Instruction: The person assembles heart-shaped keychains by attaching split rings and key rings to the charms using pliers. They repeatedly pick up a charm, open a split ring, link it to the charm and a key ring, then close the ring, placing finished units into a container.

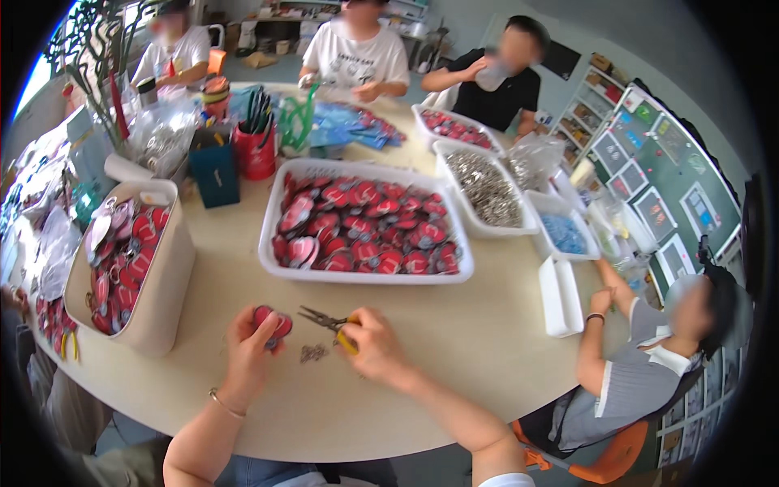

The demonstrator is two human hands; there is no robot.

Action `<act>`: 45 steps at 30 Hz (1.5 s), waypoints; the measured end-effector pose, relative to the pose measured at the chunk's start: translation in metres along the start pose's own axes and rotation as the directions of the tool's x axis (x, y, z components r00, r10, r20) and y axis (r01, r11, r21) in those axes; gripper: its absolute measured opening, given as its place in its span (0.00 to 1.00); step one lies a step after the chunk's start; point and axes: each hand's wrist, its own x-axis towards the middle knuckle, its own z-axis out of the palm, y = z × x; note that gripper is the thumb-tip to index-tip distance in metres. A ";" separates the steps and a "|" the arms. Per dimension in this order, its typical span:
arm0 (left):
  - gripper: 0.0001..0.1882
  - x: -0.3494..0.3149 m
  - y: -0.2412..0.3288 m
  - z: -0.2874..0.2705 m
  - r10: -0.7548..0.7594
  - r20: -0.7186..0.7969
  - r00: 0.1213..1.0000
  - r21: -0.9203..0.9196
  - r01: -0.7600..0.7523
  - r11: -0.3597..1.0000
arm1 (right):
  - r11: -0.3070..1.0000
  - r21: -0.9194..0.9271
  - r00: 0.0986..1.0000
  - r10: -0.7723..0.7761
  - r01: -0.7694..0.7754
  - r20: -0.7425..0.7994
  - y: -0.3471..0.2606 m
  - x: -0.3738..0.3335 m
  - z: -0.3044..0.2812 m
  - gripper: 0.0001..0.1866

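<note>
In front of the white tub (365,277), the curled left hand (253,342) is pinching a red disc (281,323); the closed right hand (375,347) is gripping yellow-handled pliers (323,317). Small metal pieces (313,353) are lying before the tub.

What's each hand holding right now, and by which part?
Left hand: red disc-shaped pieces, count unclear, pinched at their left side between thumb and fingers. Right hand: pliers, gripped by the yellow handles.

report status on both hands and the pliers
Left hand holds red disc. Right hand grips yellow-handled pliers, not touching disc. Small metal pieces lie between hands.
</note>
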 end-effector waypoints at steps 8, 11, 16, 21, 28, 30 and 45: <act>0.10 -0.001 0.004 0.004 -0.030 0.036 0.999 -0.005 0.031 1.000 | 0.998 -0.048 0.999 0.043 -0.042 0.030 0.002 -0.002 0.003 0.13; 0.10 -0.001 0.003 0.004 -0.038 0.033 0.999 -0.005 0.038 0.999 | 0.999 -0.033 0.999 0.037 -0.036 0.022 0.005 -0.008 0.001 0.13; 0.10 -0.006 0.005 -0.006 -0.036 0.050 0.998 0.018 0.035 0.999 | 0.999 -0.051 0.997 0.005 -0.009 -0.075 0.003 -0.009 0.007 0.11; 0.08 -0.002 0.001 0.003 -0.099 0.049 0.994 0.014 0.099 0.995 | 1.000 -0.001 0.992 0.001 -0.001 -0.128 0.004 -0.010 -0.003 0.11; 0.09 -0.001 0.001 -0.001 -0.105 0.034 0.994 0.076 0.102 0.992 | 1.000 -0.019 0.991 0.018 -0.021 -0.132 0.006 -0.003 -0.007 0.10; 0.10 -0.002 0.001 0.000 -0.114 0.025 0.993 0.074 0.112 0.991 | 0.998 0.017 0.993 0.062 -0.060 -0.102 0.010 -0.002 -0.016 0.09; 0.10 -0.005 0.008 0.005 -0.089 0.029 0.996 0.070 0.087 0.994 | 0.999 -0.019 0.978 0.042 -0.039 0.204 -0.007 -0.009 -0.024 0.10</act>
